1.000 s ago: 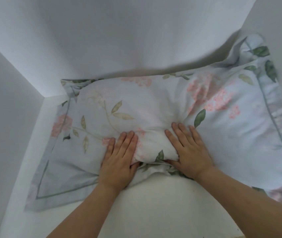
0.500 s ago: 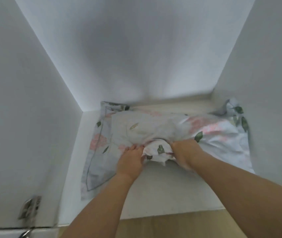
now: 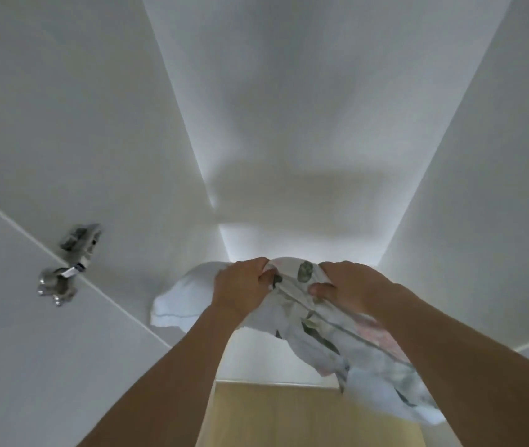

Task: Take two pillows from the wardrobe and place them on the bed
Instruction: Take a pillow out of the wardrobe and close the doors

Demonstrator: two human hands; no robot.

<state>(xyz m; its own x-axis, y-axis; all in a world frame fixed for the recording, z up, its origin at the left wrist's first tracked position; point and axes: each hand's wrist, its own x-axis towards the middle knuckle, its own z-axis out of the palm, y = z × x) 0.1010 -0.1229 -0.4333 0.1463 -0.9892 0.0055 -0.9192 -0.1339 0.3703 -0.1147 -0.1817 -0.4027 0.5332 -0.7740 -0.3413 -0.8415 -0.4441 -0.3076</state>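
A floral pillow (image 3: 305, 321) in a white case with green leaves and pink flowers hangs in front of the white wardrobe's open compartment (image 3: 289, 140). My left hand (image 3: 240, 285) grips its bunched top edge on the left. My right hand (image 3: 343, 285) grips the same edge on the right. The pillow's left corner sticks out past my left wrist, and its right part droops under my right forearm toward the floor. No second pillow shows in this view.
The wardrobe's left side wall carries a metal door hinge (image 3: 66, 266). The open door panel (image 3: 47, 350) fills the lower left. A strip of wooden floor (image 3: 276, 414) shows below the wardrobe's bottom shelf (image 3: 256, 359).
Both hands went from pressing flat on the pillow to gripping its front edge, then lifted it off the shelf and out toward me. The view pulled back from the wardrobe.
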